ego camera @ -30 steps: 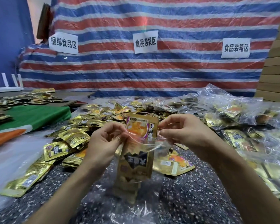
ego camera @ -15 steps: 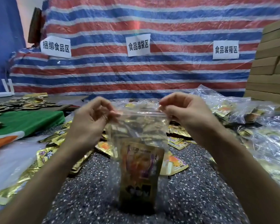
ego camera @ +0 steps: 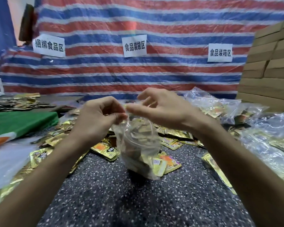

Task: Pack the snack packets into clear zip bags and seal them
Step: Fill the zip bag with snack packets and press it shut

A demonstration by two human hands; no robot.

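head: left hand point(ego camera: 95, 122), right hand point(ego camera: 167, 110) in pinch on zip bag point(ego camera: 138, 145)

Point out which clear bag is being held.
The bag in the middle: the left hand and right hand pinch its top. The other bags lie heaped on the table at the right, untouched.

One left hand point(ego camera: 97, 122), one right hand point(ego camera: 167, 110), one zip bag point(ego camera: 138, 145).
Three paper signs point(ego camera: 134, 45); snack packets point(ego camera: 105, 149) and boxes point(ego camera: 269, 76) too many to count.
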